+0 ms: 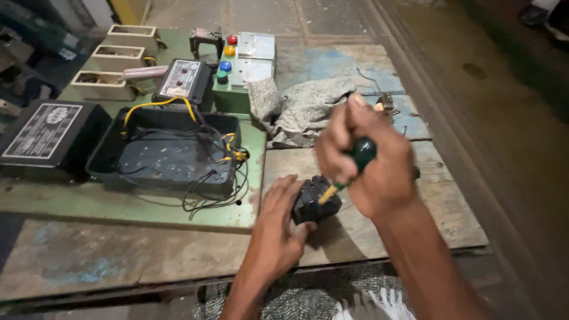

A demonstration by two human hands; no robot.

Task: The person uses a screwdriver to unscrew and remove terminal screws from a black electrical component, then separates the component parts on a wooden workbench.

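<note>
A rectangular black-and-white label lies on the black lid at the tabletop's left edge, and a smaller white-and-red label faces the black meter box behind the open enclosure.

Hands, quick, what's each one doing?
Left hand: closed around the black part.
Right hand: closed on the green-handled screwdriver.

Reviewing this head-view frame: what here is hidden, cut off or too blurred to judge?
- Screwdriver tip: hidden in the head view where it meets the small black part.
- Black part's near side: covered by the left hand.
- Screwdriver handle: mostly wrapped by the right hand.
- Inside of the open black box: dim, wiring tangled.
- Small item beyond the grey cloth: too small to identify.
</note>
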